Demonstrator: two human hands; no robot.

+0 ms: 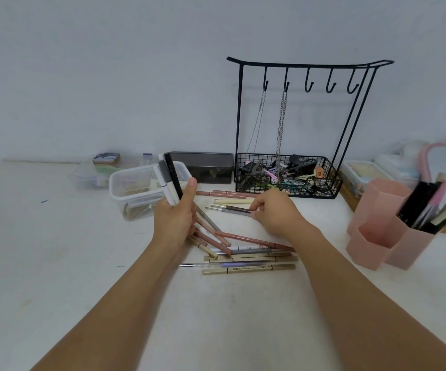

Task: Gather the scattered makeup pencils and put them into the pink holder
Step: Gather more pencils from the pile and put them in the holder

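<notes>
Several makeup pencils (251, 259) lie scattered on the white table in front of me, gold, pink-brown and grey ones. My left hand (176, 218) grips a bunch of pencils (169, 178) upright, white, grey and black. My right hand (275, 212) pinches the end of a dark brown and grey pencil (230, 209) that lies flat on the table. More pink pencils (222, 193) and a cream one (236, 201) lie just beyond it. The pink holder (385, 231) stands at the right, with several pencils (430, 207) standing in its nearest compartment.
A clear plastic tub (136, 188) sits behind my left hand. A dark box (203, 167) and a black wire rack (289, 175) with hooks, chains and hair clips stand at the back. More clear boxes (90, 172) are at far left, and lidded containers (364, 172) at right.
</notes>
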